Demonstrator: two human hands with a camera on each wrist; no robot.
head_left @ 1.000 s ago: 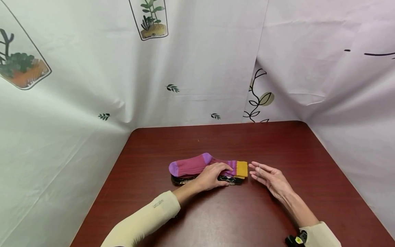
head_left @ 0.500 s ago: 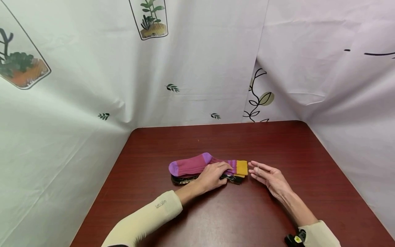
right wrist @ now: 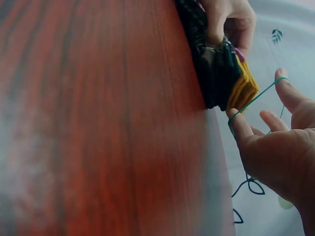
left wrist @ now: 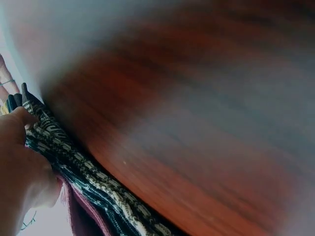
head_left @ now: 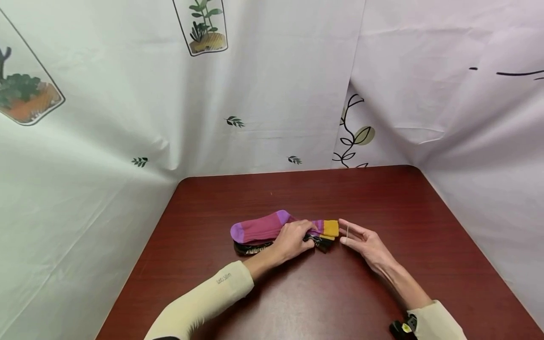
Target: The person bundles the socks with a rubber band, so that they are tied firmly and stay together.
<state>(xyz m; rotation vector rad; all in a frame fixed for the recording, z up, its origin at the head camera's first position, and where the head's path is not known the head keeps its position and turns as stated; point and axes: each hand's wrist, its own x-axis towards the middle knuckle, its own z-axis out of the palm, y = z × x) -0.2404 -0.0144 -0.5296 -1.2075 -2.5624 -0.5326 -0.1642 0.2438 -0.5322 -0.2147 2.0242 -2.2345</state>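
A stack of socks lies on the table, a pink sock (head_left: 259, 230) with purple toe and heel on top and black patterned socks (head_left: 250, 249) beneath. My left hand (head_left: 293, 241) grips the stack near the cuffs, thumb on the near side and fingers over the top. The yellow cuff (head_left: 330, 228) points right. Just beyond it is my right hand (head_left: 371, 248), its thumb and fingers spread apart inside a thin green rubber band (right wrist: 261, 95). In the right wrist view the band is stretched between the fingertips, close by the cuff ends.
The dark red wooden table (head_left: 297, 293) extends around the socks on every side. White printed cloth (head_left: 272, 94) hangs behind it and at both sides. A dark device (head_left: 403, 328) sits at my right wrist.
My left hand has squeezed the cuff end narrower, bunching the black socks. The right hand has shifted slightly left, its fingers spreading and stretching the rubber band wider.
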